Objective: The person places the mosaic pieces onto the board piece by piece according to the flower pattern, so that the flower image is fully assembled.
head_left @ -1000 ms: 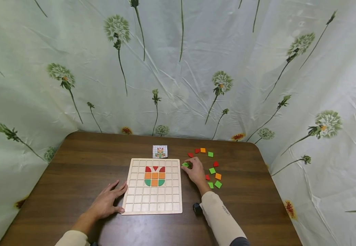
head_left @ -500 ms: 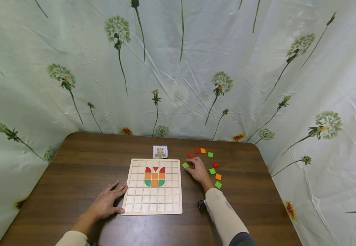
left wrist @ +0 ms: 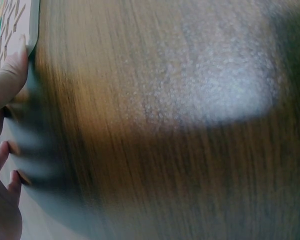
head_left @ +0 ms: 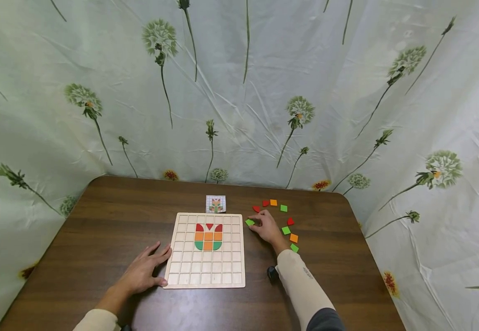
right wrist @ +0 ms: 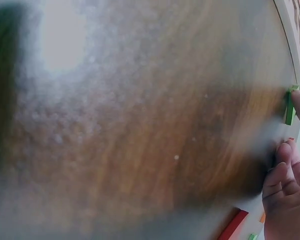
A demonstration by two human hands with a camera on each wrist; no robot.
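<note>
A pale wooden grid board lies on the table, with red, orange and green pieces forming a tulip shape in its upper middle. My left hand rests at the board's left edge, fingers spread and thumb on the lower left corner; the left wrist view shows the thumb on that corner. Just off the board's right edge, my right hand pinches a green tile between thumb and forefinger. In the right wrist view the thumb touches the green tile, while the other fingers curl beside it.
A small printed card with a coloured pattern lies behind the board. Around my right hand are several loose pieces, among them an orange tile, a green tile and a red piece. A curtain hangs behind the brown table.
My right hand and forearm have shifted slightly right, now covering a red and a green piece seen earlier. The pinched green tile has barely moved. My left hand stays put.
</note>
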